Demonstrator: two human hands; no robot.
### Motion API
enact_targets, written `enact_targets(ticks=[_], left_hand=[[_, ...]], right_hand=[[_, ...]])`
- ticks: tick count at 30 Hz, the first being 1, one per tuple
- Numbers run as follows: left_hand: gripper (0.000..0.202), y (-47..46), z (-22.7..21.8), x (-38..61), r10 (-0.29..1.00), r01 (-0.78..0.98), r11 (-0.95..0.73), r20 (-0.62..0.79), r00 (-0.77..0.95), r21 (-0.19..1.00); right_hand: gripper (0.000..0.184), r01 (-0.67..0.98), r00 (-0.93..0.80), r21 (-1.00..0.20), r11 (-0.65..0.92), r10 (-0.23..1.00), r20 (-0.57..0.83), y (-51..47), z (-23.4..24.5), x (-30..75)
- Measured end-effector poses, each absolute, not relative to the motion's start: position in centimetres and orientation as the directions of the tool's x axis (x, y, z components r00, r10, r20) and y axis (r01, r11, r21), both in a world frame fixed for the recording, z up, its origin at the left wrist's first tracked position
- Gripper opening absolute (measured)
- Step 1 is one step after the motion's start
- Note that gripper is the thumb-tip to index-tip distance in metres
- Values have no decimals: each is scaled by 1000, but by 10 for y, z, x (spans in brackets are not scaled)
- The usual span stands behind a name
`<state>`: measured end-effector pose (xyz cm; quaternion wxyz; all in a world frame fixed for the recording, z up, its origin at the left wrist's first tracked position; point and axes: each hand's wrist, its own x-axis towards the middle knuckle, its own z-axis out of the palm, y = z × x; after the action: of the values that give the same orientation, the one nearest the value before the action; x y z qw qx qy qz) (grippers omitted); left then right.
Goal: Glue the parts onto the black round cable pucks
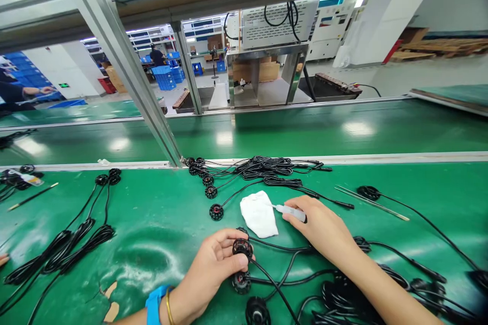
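Observation:
Between the thumb and fingers of my left hand (pixel 217 259) is a round black cable head (pixel 243 248), its cable trailing down to the right. Two more heads lie close by, one just below it and another round black head (pixel 257 311) at the bottom edge. My right hand (pixel 310 221) is closed around a small white dropper bottle (pixel 290 212), its thin tip pointing left. That tip meets the right edge of a folded white cloth (pixel 260 214) lying on the green mat. What is inside the bottle cannot be made out.
Bundled black cables (pixel 267 166) with round heads lie behind the cloth. More coiled cables (pixel 343 297) sit under my right forearm, and others (pixel 80 244) on the left. Metal tweezers (pixel 371 203) rest at the right. A metal post (pixel 125 61) rises before the green conveyor (pixel 305 127).

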<state>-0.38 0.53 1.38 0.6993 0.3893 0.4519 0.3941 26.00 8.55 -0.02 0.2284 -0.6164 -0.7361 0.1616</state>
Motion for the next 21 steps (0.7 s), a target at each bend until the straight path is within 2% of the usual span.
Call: enact_targets(ticks=[2, 4, 7, 9, 12, 15, 21], left_hand=[[42, 5, 14, -4, 905, -201, 385, -326, 271, 901], [39, 4, 15, -4, 913, -204, 370, -314, 261, 906], [37, 3, 17, -4, 925, -214, 339, -282, 257, 916], [36, 2, 18, -3, 932, -219, 315, -257, 256, 923], [34, 2, 18, -4, 938, -210, 299, -245, 247, 931], [34, 1, 20, -3, 937, -193, 297, -247, 246, 935], [36, -1, 22, -1, 932, -206, 316, -262, 249, 926]], right_hand=[[28, 838, -144, -498, 223, 971, 191, 83, 2, 260], [29, 808, -167, -492, 323, 928, 334, 72, 9, 256], [20, 653, -311, -446, 613, 753, 579, 42, 25, 239], [22, 533, -435, -393, 750, 640, 633, 22, 33, 223], [9, 489, -438, -380, 785, 597, 672, 5, 32, 203], [16, 479, -409, -435, 763, 632, 658, 3, 23, 196], [13, 456, -400, -440, 773, 620, 675, 5, 16, 196]])
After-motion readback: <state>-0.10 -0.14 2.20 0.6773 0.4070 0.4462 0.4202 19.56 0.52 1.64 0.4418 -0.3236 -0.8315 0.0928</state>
